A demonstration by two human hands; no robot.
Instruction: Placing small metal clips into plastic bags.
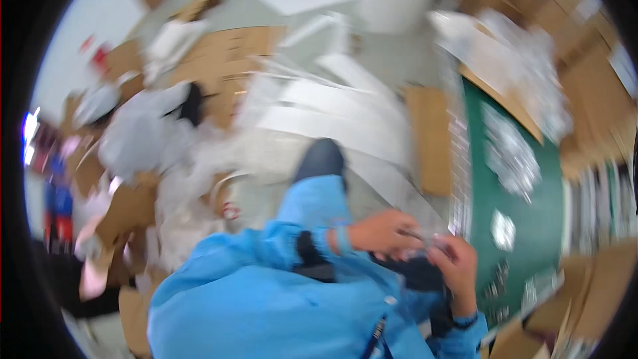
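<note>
My left hand (382, 234) and my right hand (458, 266) are close together in front of my body, beside the near edge of a green tabletop (480, 153). The fingers of my left hand are pinched round a small, thin, dark grey piece (413, 234) that points toward the right hand. My right hand has its thumb and fingers closed at the other end of this piece; what lies between them is blurred and too small to name. Light blue sleeves (232, 259) cover my arms.
Clear plastic bags (510, 153), a small clear packet (503, 230) and small dark parts (496, 280) lie on the tabletop. Cardboard boxes (601, 86) stack at the right. White foam sheets (325, 110), flattened cardboard (222, 53) and plastic bags (136, 136) cover the floor ahead and left.
</note>
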